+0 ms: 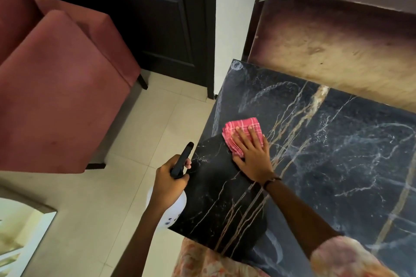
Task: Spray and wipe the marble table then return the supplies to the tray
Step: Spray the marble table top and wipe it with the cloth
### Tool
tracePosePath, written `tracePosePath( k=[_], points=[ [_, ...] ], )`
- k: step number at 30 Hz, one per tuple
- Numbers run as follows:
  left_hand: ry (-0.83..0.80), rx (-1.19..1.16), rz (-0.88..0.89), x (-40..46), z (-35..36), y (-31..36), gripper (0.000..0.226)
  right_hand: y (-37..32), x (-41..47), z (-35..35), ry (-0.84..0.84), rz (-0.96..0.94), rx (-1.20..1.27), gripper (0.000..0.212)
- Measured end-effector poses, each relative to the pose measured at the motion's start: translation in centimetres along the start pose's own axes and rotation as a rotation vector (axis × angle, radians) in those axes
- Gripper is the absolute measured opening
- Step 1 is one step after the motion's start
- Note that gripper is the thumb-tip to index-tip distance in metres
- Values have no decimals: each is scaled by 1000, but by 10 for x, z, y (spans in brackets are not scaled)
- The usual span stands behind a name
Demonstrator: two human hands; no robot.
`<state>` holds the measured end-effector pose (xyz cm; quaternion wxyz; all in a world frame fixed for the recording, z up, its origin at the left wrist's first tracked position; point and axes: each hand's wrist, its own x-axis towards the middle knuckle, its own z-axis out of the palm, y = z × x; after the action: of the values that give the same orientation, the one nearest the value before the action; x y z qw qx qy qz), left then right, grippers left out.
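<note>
The black marble table [326, 164] with gold and white veins fills the right half of the head view. A folded pink checked cloth [242, 130] lies near its left edge. My right hand [252, 155] presses flat on the cloth, fingers spread. My left hand [168, 182] holds a spray bottle [181, 162] by its black trigger head, just off the table's left edge over the floor. The bottle's white body [171, 213] shows below my hand. Wet streaks mark the marble around the cloth. No tray is in view.
A red upholstered chair [56, 96] stands to the left on the pale tiled floor [135, 164]. A dark door [146, 18] is behind it. A brown wooden panel [333, 40] backs the table. A framed mirror [20, 238] leans at the lower left.
</note>
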<state>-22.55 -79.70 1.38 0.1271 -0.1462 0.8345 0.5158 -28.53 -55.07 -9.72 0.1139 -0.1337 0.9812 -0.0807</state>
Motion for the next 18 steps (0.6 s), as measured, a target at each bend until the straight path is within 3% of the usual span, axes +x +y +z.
tracePosePath(
  k=[2,5,9,14,18],
  points=[
    [-2,13,-4,6,3,6,27,-30,23,2,-14,12,45,64],
    [11,27,-9,16,8,16,28,-59,13,10,5,-172,44,60],
    [20,21,-20,31,13,28,28,-23,-33,21,37,-362,-33,62],
    [25,2,-30,54,18,41,24,41,-8,5,89,-121,-31,64],
    [20,3,-21,76,23,55,23,22,60,-12,48,68,38,64]
  ],
)
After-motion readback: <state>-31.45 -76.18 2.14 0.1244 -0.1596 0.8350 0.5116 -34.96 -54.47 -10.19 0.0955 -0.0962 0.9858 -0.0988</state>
